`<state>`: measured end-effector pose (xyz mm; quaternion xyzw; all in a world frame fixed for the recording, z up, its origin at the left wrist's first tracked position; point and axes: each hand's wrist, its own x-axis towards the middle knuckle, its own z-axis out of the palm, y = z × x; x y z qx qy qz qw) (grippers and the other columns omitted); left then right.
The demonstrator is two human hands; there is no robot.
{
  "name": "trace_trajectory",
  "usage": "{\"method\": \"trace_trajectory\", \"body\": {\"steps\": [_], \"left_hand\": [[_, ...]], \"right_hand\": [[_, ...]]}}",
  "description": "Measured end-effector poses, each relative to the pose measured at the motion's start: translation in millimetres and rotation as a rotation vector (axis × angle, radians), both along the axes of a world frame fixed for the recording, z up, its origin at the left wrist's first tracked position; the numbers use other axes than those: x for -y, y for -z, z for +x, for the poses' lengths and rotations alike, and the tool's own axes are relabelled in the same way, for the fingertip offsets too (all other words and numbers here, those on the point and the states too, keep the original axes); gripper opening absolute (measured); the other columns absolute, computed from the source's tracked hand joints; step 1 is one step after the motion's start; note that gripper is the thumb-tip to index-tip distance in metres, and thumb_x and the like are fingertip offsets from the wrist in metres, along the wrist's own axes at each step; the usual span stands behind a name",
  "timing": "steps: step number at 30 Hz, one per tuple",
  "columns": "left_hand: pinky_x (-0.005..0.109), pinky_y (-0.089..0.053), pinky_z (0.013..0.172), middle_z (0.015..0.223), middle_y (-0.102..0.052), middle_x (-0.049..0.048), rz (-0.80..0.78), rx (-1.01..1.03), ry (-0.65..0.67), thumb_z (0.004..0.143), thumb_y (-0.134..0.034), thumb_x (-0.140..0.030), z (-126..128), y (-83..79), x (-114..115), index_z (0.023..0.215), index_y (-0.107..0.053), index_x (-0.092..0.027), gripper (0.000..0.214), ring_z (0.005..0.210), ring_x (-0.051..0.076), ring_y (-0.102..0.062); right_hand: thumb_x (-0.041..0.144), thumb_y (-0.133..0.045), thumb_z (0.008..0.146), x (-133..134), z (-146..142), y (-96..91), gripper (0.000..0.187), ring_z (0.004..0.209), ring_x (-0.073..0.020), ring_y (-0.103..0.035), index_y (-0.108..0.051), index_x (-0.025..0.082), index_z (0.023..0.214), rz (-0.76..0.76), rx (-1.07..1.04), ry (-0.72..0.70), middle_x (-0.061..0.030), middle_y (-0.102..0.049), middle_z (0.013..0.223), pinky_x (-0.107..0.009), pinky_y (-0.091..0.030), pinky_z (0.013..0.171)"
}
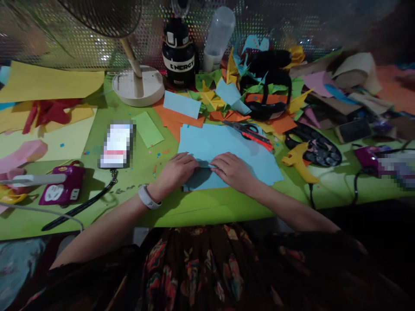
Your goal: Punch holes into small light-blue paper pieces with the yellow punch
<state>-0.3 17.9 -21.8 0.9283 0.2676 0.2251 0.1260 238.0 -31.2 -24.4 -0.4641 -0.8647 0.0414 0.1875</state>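
Beyond a floral skirt (201, 268), left hand (177, 171) and right hand (232, 171) lay flat on blue paper (227, 140) near the counter (207, 209) edge, fingers spread, gripping nothing; uneven pressure could skew the fold.

Left hand (177, 172) and right hand (231, 170) press flat on blue paper (223, 147)

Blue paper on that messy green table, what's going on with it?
A person presses both hands on a blue paper sheet lying on the green table: left hand and right hand side by side near its front edge, seemingly creasing a fold. Red-handled scissors lie at the sheet's far edge; a yellow glue gun sits to the right.
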Motion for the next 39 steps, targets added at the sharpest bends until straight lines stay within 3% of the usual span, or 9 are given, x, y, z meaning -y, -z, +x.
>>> {"method": "trace_trajectory", "body": {"steps": [8, 14, 21, 27, 30, 32, 34, 37, 39], "left_hand": [[0.036, -0.051, 0.079, 0.087, -0.070, 0.0044, -0.203, 0.100, -0.085, 0.093, -0.056, -0.028, 2, 2.2, -6, 0.088, -0.069, -0.021, 0.016, 0.086, 0.019, -0.063], [0.042, -0.044, 0.085, 0.094, -0.068, 0.0041, -0.109, 0.014, -0.209, 0.091, -0.061, -0.038, -7, 0.6, -7, 0.083, -0.067, -0.021, 0.019, 0.090, 0.021, -0.061], [0.043, -0.038, 0.085, 0.097, -0.068, 0.0032, -0.104, -0.066, -0.284, 0.090, -0.059, -0.049, -29, -7.5, -10, 0.078, -0.064, -0.021, 0.030, 0.091, 0.022, -0.060], [0.044, -0.039, 0.086, 0.099, -0.069, 0.0042, -0.048, -0.149, -0.331, 0.092, -0.057, -0.045, -49, -14.1, -10, 0.078, -0.063, -0.021, 0.028, 0.090, 0.022, -0.060], [0.047, -0.041, 0.087, 0.097, -0.069, 0.0068, 0.051, -0.225, -0.429, 0.092, -0.057, -0.043, -51, -21.8, -2, 0.076, -0.063, -0.020, 0.029, 0.091, 0.026, -0.061], [0.051, -0.040, 0.092, 0.101, -0.070, 0.0095, 0.154, -0.234, -0.497, 0.092, -0.056, -0.044, -43, -25.9, 10, 0.085, -0.066, -0.020, 0.027, 0.095, 0.029, -0.062], [0.053, -0.033, 0.105, 0.117, -0.069, 0.0102, 0.212, -0.171, -0.428, 0.095, -0.052, -0.043, -26, -25.4, 24, 0.111, -0.065, -0.022, 0.029, 0.107, 0.028, -0.062], [0.051, -0.021, 0.117, 0.150, -0.045, 0.0161, 0.161, -0.188, -0.155, 0.094, -0.045, -0.057, 2, -13.4, 44, 0.146, -0.037, -0.015, 0.067, 0.138, 0.029, -0.042], [0.054, -0.013, 0.119, 0.156, -0.033, 0.0192, 0.123, -0.211, -0.126, 0.090, -0.040, -0.068, 15, -1.6, 50, 0.154, -0.019, -0.011, 0.089, 0.145, 0.032, -0.029]], "right_hand": [[0.037, -0.050, 0.098, -10, -10, 0.6, 0.023, 0.092, -0.0216, -0.053, -0.063, 0.019, 0.090, -0.130, -0.047, 0.082, -0.0075, -0.064, 0.096, -0.034, -0.039, 0.083], [0.038, -0.052, 0.097, -14, -4, 1.1, 0.021, 0.090, -0.0218, -0.053, -0.061, 0.021, 0.089, -0.192, -0.075, 0.131, -0.0063, -0.064, 0.093, -0.034, -0.039, 0.081], [0.035, -0.055, 0.096, -16, -2, 0.6, 0.018, 0.088, -0.0216, -0.053, -0.061, 0.021, 0.087, -0.244, -0.133, 0.146, -0.0055, -0.064, 0.091, -0.035, -0.040, 0.079], [0.035, -0.055, 0.095, -15, -3, 0.9, 0.018, 0.088, -0.0219, -0.053, -0.062, 0.021, 0.087, -0.257, -0.143, 0.156, -0.0056, -0.064, 0.091, -0.035, -0.040, 0.079], [0.033, -0.057, 0.095, -16, -3, -0.3, 0.016, 0.089, -0.0217, -0.054, -0.063, 0.020, 0.088, -0.280, -0.131, 0.166, -0.0059, -0.064, 0.092, -0.035, -0.040, 0.080], [0.033, -0.057, 0.094, -16, -4, -1.8, 0.015, 0.090, -0.0217, -0.055, -0.064, 0.020, 0.089, -0.291, -0.116, 0.170, -0.0063, -0.065, 0.094, -0.035, -0.041, 0.082], [0.033, -0.056, 0.095, -16, -4, -3.6, 0.016, 0.091, -0.0219, -0.055, -0.064, 0.020, 0.090, -0.296, -0.107, 0.167, -0.0065, -0.065, 0.094, -0.036, -0.042, 0.082], [0.031, -0.056, 0.094, -15, -5, -5.6, 0.015, 0.091, -0.0222, -0.056, -0.064, 0.020, 0.089, -0.292, -0.110, 0.171, -0.0065, -0.065, 0.093, -0.036, -0.042, 0.083], [0.031, -0.055, 0.094, -15, -5, -6.0, 0.015, 0.091, -0.0224, -0.056, -0.064, 0.020, 0.089, -0.289, -0.112, 0.176, -0.0063, -0.065, 0.092, -0.037, -0.042, 0.085]]}}
